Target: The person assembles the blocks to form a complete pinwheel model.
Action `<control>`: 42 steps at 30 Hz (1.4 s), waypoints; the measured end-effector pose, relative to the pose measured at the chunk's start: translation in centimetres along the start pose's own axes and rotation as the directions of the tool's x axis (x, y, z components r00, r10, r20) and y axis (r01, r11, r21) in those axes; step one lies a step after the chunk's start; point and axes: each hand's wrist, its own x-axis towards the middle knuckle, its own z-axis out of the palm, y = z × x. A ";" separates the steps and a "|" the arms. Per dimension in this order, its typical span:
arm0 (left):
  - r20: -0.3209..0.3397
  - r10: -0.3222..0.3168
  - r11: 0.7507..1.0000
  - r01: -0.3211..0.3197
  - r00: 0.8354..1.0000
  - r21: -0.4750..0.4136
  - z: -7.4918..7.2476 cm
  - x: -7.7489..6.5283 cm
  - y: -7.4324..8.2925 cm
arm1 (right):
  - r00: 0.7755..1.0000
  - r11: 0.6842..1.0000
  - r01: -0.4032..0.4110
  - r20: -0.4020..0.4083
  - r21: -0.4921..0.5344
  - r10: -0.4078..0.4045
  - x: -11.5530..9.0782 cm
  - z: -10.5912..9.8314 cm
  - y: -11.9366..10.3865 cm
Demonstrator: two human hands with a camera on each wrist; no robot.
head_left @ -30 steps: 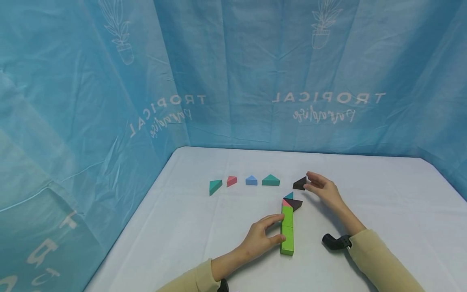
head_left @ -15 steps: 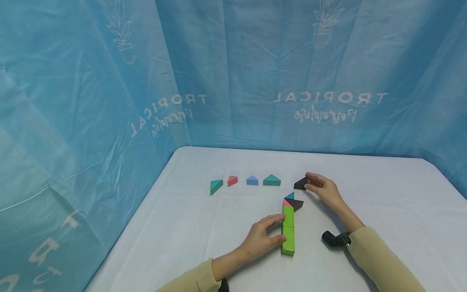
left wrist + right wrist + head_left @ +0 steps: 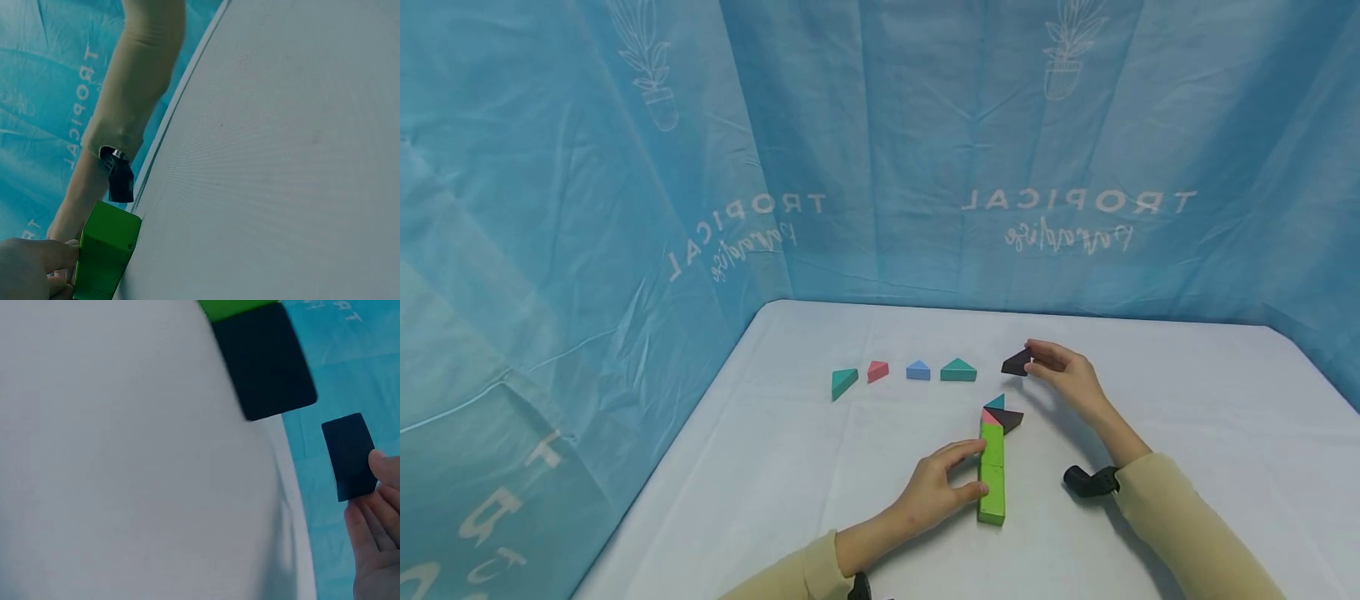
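Note:
Two green blocks (image 3: 992, 496) lie end to end on the white table. At their far end sit a pink triangular block (image 3: 989, 417), a black triangular block (image 3: 1010, 419) and a small blue triangular block (image 3: 997, 402). My left hand (image 3: 925, 493) rests its fingertips and thumb against the left side of the green blocks; its fingers touch without wrapping round. My right hand (image 3: 1069, 382) pinches another black triangular block (image 3: 1017, 362) between thumb and fingers, just above the table beyond the row. The right wrist view shows this held block (image 3: 348, 456) apart from the others.
Along the far left stand a teal triangular block (image 3: 844, 382), a red block (image 3: 877, 371), a blue triangular block (image 3: 918, 371) and a green-teal triangular block (image 3: 958, 371). A blue curtain (image 3: 880, 150) hangs behind and left of the white table (image 3: 760, 467).
My right hand has taken hold of the far black triangular block and raised it slightly off the table. The left hand and the other blocks stay put.

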 end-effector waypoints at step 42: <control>0.008 -0.003 1.000 0.002 1.000 0.017 -0.1 0.0 -0.1 | 0.935 0.993 0.020 0.349 0.118 -0.060 0.1 2.1 -1.1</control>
